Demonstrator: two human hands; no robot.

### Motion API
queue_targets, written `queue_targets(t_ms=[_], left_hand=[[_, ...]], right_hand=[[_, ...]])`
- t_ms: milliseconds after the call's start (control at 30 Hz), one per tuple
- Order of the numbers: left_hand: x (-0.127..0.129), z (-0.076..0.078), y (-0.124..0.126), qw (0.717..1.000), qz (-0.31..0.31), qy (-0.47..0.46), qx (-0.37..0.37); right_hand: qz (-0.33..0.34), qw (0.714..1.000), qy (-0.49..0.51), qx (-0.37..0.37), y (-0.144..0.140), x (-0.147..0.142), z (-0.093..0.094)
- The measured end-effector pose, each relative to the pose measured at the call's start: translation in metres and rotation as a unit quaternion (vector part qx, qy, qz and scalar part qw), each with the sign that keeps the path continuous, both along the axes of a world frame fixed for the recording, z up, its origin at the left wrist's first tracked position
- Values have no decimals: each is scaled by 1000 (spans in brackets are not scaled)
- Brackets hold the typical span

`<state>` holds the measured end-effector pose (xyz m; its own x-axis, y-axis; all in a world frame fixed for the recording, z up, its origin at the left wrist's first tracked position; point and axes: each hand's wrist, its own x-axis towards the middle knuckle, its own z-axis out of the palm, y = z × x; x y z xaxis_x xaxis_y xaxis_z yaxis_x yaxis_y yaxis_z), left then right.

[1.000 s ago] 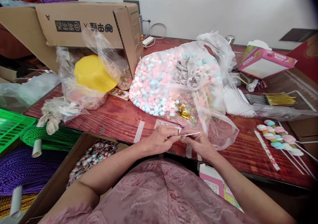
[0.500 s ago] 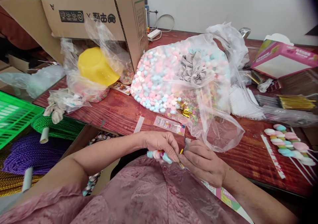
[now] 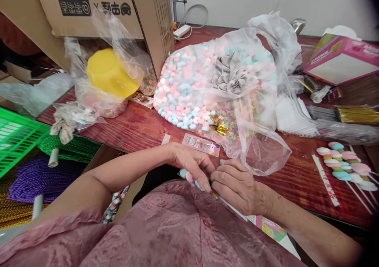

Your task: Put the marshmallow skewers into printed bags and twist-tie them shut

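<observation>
My left hand (image 3: 197, 166) is closed around a marshmallow skewer (image 3: 189, 176) with blue, pink and white pieces, which seems to be in a clear wrapper. Fingers of my right hand (image 3: 237, 184) are pinched together against the left fingertips, at the skewer's lower end. A bit of a gold twist tie (image 3: 214, 195) peeks out under them; most of it is hidden. The white stick (image 3: 235, 209) runs out below my right hand. Just beyond my hands lies a printed clear packet (image 3: 201, 143) on the red wooden table (image 3: 142, 126).
A big clear bag of marshmallows (image 3: 186, 85) fills the table's middle, with a grey cloth (image 3: 229, 73) and gold ties (image 3: 219, 125) on it. Finished skewers (image 3: 345, 162) lie right, near a gold tie bundle (image 3: 358, 115). A carton (image 3: 97, 10) and yellow bowl (image 3: 111, 73) stand left.
The gold twist tie stuck up between my fingers before and is now mostly covered by them. The skewer has tilted, and its white stick now shows below my right hand.
</observation>
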<state>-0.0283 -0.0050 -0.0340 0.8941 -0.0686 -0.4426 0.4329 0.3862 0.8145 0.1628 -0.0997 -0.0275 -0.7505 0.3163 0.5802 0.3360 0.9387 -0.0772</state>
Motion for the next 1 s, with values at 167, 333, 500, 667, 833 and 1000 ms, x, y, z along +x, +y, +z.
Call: queue_targets(t_ms=[167,333,500,667,833,1000], left_hand=[[-13,30,26,968,31,-9,249],[-12,73,-28,769,200,-118,596],[-7,27,-54,774,59,-192,600],[-2,-12,-17,825,333,-171,423],[-1,-14,-16,790,401,-217,409],[-4,-22,-36,859,444,-132,219]], right_hand=[[-60,995,-81,-3,2,-1,-2],[-150,987,0,-58,23,2,-15],[-212,909,188,-305,27,-2,-3],[-120,769,263,-571,12,-16,4],[-156,872,203,-417,14,-20,-14],[-247,966,80,-21,23,-12,-24]])
